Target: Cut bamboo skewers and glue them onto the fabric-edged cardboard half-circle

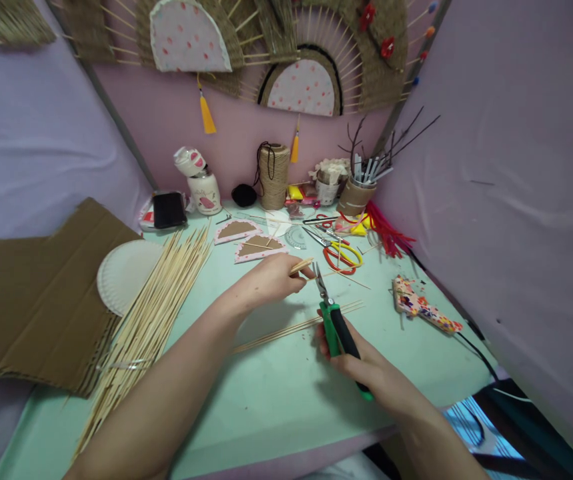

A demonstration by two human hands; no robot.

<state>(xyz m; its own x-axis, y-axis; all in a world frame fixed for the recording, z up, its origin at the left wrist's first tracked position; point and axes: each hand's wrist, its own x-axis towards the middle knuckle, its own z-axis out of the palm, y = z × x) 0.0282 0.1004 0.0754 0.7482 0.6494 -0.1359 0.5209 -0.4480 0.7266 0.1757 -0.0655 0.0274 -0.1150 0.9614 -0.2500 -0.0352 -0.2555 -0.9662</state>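
My left hand (277, 276) is closed around a few short lengths of bamboo stick (301, 266), their ends poking out past the fingers. In my right hand (353, 357) is a pair of green and black pliers (336, 327), gripped by the handles. Its narrow metal jaws point up and away, close to the left fingertips; whether they touch a stick I cannot tell. Beneath the hands, several long thin sticks (281, 333) lie on the pale green table. Two half-round cardboard pieces with dotted pink edging, one of them nearer (261, 248), rest just beyond my left hand.
A big bundle of bamboo sticks (159, 300) lies at left, beside a paper plate (126, 273) and cardboard (41, 293). Scissors (341, 257) lie beyond the pliers. A patterned glue gun (423, 305) with a cord sits right. Twine (274, 177) and a jar (205, 192) stand behind.
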